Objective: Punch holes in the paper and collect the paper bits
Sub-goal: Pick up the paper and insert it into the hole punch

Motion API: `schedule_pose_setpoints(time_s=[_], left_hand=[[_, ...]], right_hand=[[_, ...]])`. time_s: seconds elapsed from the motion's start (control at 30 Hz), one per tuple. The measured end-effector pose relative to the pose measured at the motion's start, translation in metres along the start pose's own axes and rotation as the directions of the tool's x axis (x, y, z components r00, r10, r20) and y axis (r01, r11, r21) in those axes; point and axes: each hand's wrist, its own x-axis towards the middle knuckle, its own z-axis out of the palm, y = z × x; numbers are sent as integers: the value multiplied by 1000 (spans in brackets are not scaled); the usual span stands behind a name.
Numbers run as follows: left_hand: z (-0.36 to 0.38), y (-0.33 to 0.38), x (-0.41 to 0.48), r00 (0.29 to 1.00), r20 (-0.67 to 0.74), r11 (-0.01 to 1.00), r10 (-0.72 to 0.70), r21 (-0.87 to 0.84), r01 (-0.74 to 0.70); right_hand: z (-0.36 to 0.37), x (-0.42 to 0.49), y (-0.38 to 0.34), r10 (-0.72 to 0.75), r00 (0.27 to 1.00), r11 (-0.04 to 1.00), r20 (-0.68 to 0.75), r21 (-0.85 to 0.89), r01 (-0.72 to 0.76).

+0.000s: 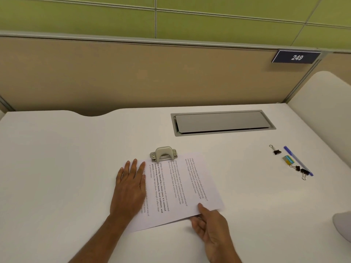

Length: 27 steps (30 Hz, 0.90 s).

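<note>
A printed sheet [176, 188] lies on the white desk [66, 158], its far edge tucked into the mouth of a beige hole punch [163, 153]. The left hand [131, 185] presses flat on the sheet's left part, fingers straight. The right hand [209, 223] pinches the near right corner, thumb on top (the other fingers curl beneath). Binder clips [276, 151] and a blue pen [298, 161] lie well apart, to the right.

The left hand [131, 188] presses flat on the paper [180, 188]; the right hand [210, 224] pinches its near edge, far edge in the hole punch [163, 153].
</note>
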Motion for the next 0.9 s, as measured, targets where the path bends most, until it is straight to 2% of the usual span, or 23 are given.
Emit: schedule_pose_setpoints(time_s=[0.13,0.23,0.33,0.53,0.6,0.67,0.9], left_hand=[[-2,0,0,1000,1,999,1,-50,-1],[-7,0,0,999,-19,980,-34,-197,30],[-18,3,-3,991,-24,924,-130,-365,112],[-43,12,-15,962,-22,796,-272,-567,212],[-53,16,-20,946,28,723,-322,-638,265],[-63,18,-25,938,95,693,-332,-651,311],[-83,31,-41,908,316,694,-274,-589,415]], right_hand=[[2,-5,1,-10,1000,1000,-8,-22,10],[-1,-7,0,-15,1000,1000,-16,-27,14],[-7,-8,0,-27,1000,999,-14,-39,26],[-33,-11,-1,25,1000,999,-13,-35,-26],[-45,-12,-1,48,999,998,-10,-51,-48],[-58,-13,-2,77,997,995,6,-70,-77],[-87,-14,-14,182,978,976,104,-143,-166]])
